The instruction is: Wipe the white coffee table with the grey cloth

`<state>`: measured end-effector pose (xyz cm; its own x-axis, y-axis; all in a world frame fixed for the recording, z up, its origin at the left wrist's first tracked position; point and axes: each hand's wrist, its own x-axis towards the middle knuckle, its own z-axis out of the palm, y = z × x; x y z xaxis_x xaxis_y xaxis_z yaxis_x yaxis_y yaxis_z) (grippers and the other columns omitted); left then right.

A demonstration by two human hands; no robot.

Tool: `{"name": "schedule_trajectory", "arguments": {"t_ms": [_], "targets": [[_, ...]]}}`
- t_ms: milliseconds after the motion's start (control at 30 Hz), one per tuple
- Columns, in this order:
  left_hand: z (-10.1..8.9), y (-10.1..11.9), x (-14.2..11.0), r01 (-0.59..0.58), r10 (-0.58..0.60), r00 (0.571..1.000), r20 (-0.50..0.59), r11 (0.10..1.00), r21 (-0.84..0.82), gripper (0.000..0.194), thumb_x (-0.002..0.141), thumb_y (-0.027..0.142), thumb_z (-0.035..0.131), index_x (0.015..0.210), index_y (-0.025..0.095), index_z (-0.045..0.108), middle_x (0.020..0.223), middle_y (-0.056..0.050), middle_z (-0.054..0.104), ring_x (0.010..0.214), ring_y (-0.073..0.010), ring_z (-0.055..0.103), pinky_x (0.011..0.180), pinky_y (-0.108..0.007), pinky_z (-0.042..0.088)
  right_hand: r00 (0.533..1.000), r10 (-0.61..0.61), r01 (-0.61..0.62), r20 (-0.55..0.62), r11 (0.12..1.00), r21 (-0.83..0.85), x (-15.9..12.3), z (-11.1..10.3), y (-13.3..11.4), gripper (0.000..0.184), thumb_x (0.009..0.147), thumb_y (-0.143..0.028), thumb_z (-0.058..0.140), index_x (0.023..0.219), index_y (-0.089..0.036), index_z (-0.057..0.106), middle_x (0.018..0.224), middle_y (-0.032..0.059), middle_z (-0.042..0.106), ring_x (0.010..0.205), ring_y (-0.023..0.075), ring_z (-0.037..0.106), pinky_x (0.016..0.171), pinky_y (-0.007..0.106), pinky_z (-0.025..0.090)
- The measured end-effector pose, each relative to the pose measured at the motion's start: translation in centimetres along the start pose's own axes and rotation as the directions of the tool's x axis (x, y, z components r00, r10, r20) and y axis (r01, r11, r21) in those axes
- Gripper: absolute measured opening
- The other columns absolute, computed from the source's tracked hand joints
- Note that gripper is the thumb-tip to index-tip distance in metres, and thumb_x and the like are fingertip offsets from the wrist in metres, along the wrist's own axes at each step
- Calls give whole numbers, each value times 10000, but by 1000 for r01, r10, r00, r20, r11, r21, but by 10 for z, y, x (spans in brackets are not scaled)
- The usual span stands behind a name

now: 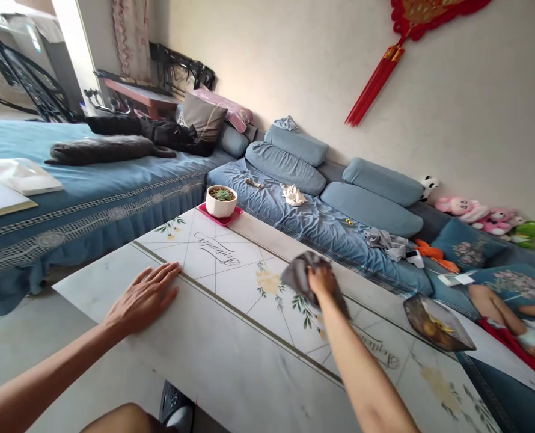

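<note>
My right hand (322,281) grips a crumpled grey cloth (300,273) and presses it on the far half of the white table (213,337). The cloth and hand are slightly blurred, and part of the cloth is hidden behind the hand. My left hand (146,296) lies flat on the near left part of the tabletop, fingers stretched out, holding nothing. A printed runner (249,300) with flowers and lettering stretches along the table under the cloth. At the far left corner, a small succulent in a white pot (221,206) stands on a pink saucer (226,220).
A dark see-through bowl (434,325) with something yellowish inside sits at the table's right end. Behind runs a blue sofa (258,180) with cushions, cloths and plush toys. A grey cat (105,150) lies on the left sofa. A person's legs (497,307) show at right.
</note>
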<state>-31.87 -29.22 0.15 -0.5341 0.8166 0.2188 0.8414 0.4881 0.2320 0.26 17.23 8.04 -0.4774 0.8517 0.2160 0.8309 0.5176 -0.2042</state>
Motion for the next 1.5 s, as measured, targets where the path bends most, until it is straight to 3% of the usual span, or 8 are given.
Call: {"name": "schedule_trajectory", "arguments": {"t_ms": [167, 367, 567, 733, 900, 1033, 1267, 1500], "targets": [[-5, 3, -1, 12, -12, 1000, 26, 1000, -8, 760, 1130, 526, 243, 1770, 194, 483, 1825, -82, 476, 1731, -285, 412, 1481, -559, 198, 843, -526, 509, 113, 848, 145, -108, 39, -135, 612, 1147, -454, 571, 1677, -151, 615, 1764, 131, 542, 1677, 365, 432, 1406, 519, 349], [13, -6, -6, -27, 26, 998, -57, 999, -29, 740, 1143, 526, 258, 1781, 216, 466, 1834, -51, 464, 1731, -280, 409, 1496, -536, 170, 791, -583, 546, 185, 809, 216, -262, 34, 32, 664, 1190, -446, 450, 1843, -394, 341, 1880, -46, 340, 1767, 296, 261, 1429, 582, 362], [13, -9, -6, -47, 47, 997, -62, 999, -4, 684, 1162, 496, 304, 1773, 246, 482, 1828, -35, 470, 1714, -275, 440, 1478, -544, 221, 995, 57, -53, 86, 998, -40, -106, -14, 136, 802, 1109, -462, 302, 1704, 41, 494, 1714, 320, 526, 1643, 457, 471, 1380, 669, 360], [-3, 2, -4, -8, 7, 999, -35, 1000, -18, 659, 1172, 471, 276, 1748, 267, 524, 1808, -30, 503, 1704, -253, 460, 1464, -520, 261, 996, -25, 28, 84, 999, -38, 13, 0, -41, 709, 1172, -355, 328, 1683, 120, 452, 1727, 422, 433, 1631, 501, 451, 1353, 686, 326], [-12, 7, -5, 1, -1, 1000, 3, 999, -38, 686, 1179, 476, 213, 1748, 247, 520, 1821, -33, 477, 1722, -236, 429, 1472, -521, 245, 844, -491, 483, 216, 871, 95, -83, 38, -185, 694, 1205, -497, 555, 1738, -57, 489, 1833, 191, 419, 1725, 384, 325, 1432, 513, 240], [-2, 3, -7, -15, 13, 999, -29, 999, -36, 681, 1172, 460, 238, 1757, 232, 501, 1826, -35, 466, 1727, -253, 420, 1475, -562, 242, 692, -691, 656, 207, 722, 220, -213, 48, -99, 655, 1209, -446, 510, 1829, -271, 386, 1889, 27, 335, 1778, 309, 222, 1459, 542, 266], [13, -4, -8, -48, 43, 993, -109, 998, -38, 650, 1177, 470, 287, 1761, 272, 494, 1824, -2, 475, 1719, -242, 431, 1486, -536, 211, 991, -119, 121, 56, 992, -40, -160, 3, 128, 753, 1153, -536, 323, 1750, -117, 509, 1725, 213, 561, 1639, 414, 493, 1359, 617, 431], [-9, 8, -3, 17, -17, 1000, -2, 999, -30, 633, 1160, 399, 302, 1731, 256, 534, 1822, -19, 482, 1715, -227, 438, 1473, -524, 264, 984, -172, 174, 55, 983, -51, 12, 33, -91, 703, 1184, -401, 300, 1714, 21, 487, 1713, 349, 509, 1633, 453, 469, 1351, 643, 358]]}}
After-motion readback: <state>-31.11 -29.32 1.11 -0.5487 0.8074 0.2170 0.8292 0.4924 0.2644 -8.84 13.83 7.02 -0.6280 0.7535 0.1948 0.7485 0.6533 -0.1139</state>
